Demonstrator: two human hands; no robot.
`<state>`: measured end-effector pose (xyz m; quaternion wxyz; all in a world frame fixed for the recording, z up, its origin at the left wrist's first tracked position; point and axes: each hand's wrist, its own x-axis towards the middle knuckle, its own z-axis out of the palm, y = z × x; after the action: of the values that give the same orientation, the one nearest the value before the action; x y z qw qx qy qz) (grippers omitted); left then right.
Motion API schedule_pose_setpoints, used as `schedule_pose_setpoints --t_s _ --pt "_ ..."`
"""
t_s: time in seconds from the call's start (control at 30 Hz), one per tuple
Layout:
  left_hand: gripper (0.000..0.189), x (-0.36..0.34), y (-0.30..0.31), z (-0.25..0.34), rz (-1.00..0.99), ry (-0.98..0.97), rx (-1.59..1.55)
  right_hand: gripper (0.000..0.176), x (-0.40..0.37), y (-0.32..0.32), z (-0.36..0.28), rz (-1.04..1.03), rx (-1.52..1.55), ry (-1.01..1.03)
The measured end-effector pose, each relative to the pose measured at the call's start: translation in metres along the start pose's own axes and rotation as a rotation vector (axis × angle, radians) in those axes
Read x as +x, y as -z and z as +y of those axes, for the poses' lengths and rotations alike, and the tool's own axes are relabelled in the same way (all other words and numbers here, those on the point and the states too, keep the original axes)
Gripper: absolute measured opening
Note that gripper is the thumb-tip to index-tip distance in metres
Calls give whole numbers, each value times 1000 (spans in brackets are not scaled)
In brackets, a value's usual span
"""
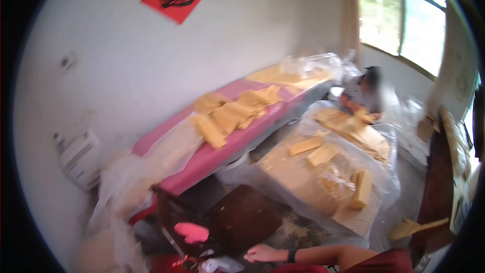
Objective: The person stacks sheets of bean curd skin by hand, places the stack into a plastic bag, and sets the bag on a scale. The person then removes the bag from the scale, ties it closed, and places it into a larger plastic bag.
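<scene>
My right hand [264,254] reaches in from the lower right, with a black band [291,256] on the wrist and a red sleeve [389,263] higher up the arm. Its fingers are curled together, and nothing shows in them. Close to its fingertips, apart from them, lies a crumpled clear plastic bag [222,264]. A dark brown wooden chair [246,217] stands just beyond the hand. The bright pink item [192,232] beside the chair is too blurred to name. My left hand is not in view.
Folded yellow sheets [232,116] lie along a pink-covered bench [174,179] by the wall. More yellow bundles [361,188] lie on a low plastic-covered table [278,172]. A person [356,93] sits behind it, hands at yellow sheets. A yellow brush-like item [414,227] lies right.
</scene>
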<state>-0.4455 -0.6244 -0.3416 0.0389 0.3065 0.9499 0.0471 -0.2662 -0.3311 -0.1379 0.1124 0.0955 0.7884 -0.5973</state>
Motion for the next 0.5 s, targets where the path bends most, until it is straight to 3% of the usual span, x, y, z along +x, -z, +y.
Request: schedule_pose_setpoints --t_s 0.07,0.1,0.17,0.2,0.3,0.33,0.37,0.4,0.47,0.5 --pt "54 1 33 18 -27 117 -289 22 -3 14 -53 26 65 300" --pt "52 -17 37 27 289 13 -3 18 -16 23 -100 1 187 418" --pt "50 -25 67 45 227 36 -45 15 -53 46 -199 -152 286 642" --pt "48 -28 74 50 178 101 -17 19 -73 53 -231 -300 334 756" --pt "49 -40 69 49 -361 292 -64 28 -99 38 -260 -750 640 980" --pt "47 -51 59 45 -402 315 -291 29 -105 31 -267 -864 728 1003" --pt "45 -56 52 43 -428 326 -517 27 -113 24 -279 -842 731 1021" --pt "45 -63 50 46 -427 333 -521 29 -116 20 -285 -817 732 1039" --pt "34 -81 41 63 -471 483 -1434 37 -109 18 -278 -861 751 1042" --pt "34 -86 49 75 -483 496 -1440 44 -102 15 -271 -897 771 1047"
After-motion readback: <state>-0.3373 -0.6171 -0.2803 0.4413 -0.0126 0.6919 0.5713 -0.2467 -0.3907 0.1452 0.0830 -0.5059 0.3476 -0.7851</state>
